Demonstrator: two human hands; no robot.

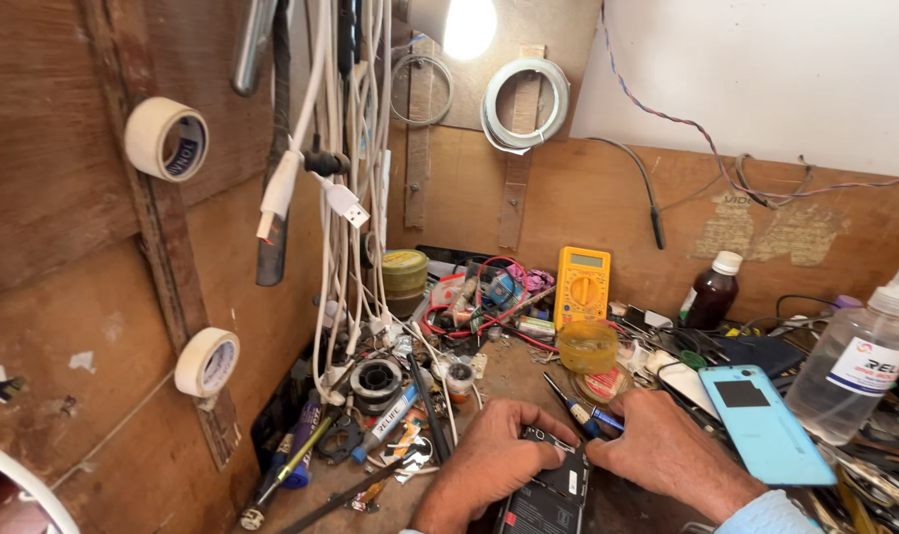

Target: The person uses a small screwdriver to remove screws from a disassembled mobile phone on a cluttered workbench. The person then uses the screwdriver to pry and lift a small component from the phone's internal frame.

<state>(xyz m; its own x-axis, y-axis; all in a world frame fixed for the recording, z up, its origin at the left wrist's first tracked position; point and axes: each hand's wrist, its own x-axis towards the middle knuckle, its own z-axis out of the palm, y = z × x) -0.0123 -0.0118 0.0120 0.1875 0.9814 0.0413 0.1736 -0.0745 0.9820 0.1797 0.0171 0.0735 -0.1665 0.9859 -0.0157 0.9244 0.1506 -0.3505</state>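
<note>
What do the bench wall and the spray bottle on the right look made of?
The bench wall looks like unfinished plywood or hardboard: matte brown, scuffed, with nailed battens. The spray bottle looks like clear glossy plastic: see-through body, white nozzle.

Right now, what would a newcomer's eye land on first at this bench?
Probably the two hands, left hand and right hand, resting on an opened phone at the bottom centre. Behind them stands a yellow multimeter among tangled wires, and a bunch of white cables hangs down the wooden wall beneath a glaring bulb.
</note>
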